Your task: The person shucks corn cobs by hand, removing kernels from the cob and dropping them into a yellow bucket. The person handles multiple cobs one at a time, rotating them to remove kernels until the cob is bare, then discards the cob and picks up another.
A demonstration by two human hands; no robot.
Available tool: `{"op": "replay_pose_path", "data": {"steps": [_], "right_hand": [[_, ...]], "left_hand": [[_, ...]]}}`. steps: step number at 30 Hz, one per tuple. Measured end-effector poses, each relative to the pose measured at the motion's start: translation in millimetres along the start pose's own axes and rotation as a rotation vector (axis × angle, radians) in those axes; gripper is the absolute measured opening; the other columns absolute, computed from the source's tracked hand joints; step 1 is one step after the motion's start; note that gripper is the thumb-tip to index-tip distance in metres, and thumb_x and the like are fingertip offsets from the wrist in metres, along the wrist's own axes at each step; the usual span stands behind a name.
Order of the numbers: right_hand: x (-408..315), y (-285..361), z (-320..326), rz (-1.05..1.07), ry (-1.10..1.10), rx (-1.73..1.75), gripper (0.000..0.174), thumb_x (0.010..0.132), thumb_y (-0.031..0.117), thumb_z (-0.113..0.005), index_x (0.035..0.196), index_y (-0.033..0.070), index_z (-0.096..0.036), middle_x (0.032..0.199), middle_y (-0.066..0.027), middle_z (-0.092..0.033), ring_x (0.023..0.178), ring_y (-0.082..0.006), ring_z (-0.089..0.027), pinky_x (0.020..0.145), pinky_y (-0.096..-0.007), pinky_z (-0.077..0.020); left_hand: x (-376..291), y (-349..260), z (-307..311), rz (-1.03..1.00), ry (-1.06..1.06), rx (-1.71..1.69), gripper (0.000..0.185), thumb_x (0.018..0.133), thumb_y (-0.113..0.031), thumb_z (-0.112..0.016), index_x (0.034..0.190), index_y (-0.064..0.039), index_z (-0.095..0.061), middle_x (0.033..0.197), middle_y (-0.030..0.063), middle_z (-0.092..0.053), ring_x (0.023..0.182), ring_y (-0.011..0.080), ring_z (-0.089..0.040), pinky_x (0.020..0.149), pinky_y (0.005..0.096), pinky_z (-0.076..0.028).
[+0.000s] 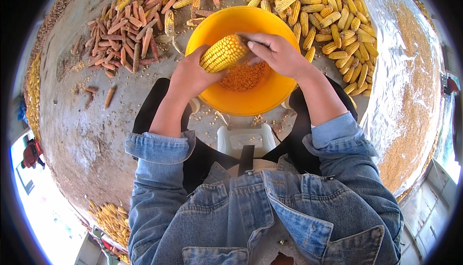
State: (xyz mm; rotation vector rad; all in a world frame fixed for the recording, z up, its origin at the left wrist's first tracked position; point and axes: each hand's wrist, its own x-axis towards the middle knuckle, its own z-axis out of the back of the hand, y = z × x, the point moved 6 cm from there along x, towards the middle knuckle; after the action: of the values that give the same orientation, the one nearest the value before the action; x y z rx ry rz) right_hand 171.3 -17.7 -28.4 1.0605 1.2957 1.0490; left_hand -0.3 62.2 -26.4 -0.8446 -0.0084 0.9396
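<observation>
My left hand [193, 71] is wrapped around the thick part of an ear of corn [224, 53], which is covered in rows of yellow kernels. The ear is tilted, its darker end pointing up and to the right. At that end, the thumb and fingers of my right hand [273, 53] pinch around the tip; some of the fingers are hidden. Both hands are over a yellow plastic basin [238, 102] standing between my knees. Loose orange kernels [244, 77] cover part of its bottom.
Bare reddish corncobs [123, 37] are heaped at the upper left. Unshelled ears [336, 26] form a large pile at the upper right. Further right, grain [408, 120] is spread on plastic sheeting [383, 98]. A white plastic stool [246, 138] is beneath me, on the concrete floor [83, 138].
</observation>
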Motion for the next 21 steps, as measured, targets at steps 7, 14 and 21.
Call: {"op": "replay_pose_path", "data": {"steps": [7, 14, 21], "right_hand": [[1, 3, -2, 0.098, 0.046, -0.231, 0.036, 0.099, 0.012, -0.046, 0.132, 0.0, -0.049, 0.106, -0.0133, -0.065, 0.095, -0.0186, -0.065, 0.083, -0.0304, -0.0525], [0, 7, 1, 0.11, -0.051, -0.152, 0.033, 0.098, 0.011, -0.048, 0.129, 0.001, -0.051, 0.107, -0.0147, -0.064, 0.097, -0.0195, -0.064, 0.086, -0.0314, -0.0505], [1, 8, -4, 0.123, 0.013, -0.241, 0.038, 0.097, 0.015, -0.051, 0.13, -0.002, -0.048, 0.109, -0.016, -0.064, 0.1, -0.0207, -0.063, 0.089, -0.0326, -0.0487]], "left_hand": [[0, 2, 0, 0.016, -0.003, -0.015, 0.066, 0.068, -0.033, -0.082, 0.119, 0.0, -0.057, 0.104, 0.0177, -0.067, 0.099, 0.0282, -0.066, 0.087, 0.0353, -0.049], [0, 0, -1, -0.013, -0.006, -0.028, 0.066, 0.068, -0.034, -0.082, 0.12, -0.001, -0.056, 0.104, 0.0179, -0.067, 0.1, 0.0286, -0.066, 0.087, 0.0355, -0.049], [0, 1, 1, 0.015, -0.05, 0.036, 0.065, 0.069, -0.04, -0.079, 0.122, -0.01, -0.055, 0.103, 0.0173, -0.067, 0.099, 0.0325, -0.065, 0.084, 0.0408, -0.051]]}}
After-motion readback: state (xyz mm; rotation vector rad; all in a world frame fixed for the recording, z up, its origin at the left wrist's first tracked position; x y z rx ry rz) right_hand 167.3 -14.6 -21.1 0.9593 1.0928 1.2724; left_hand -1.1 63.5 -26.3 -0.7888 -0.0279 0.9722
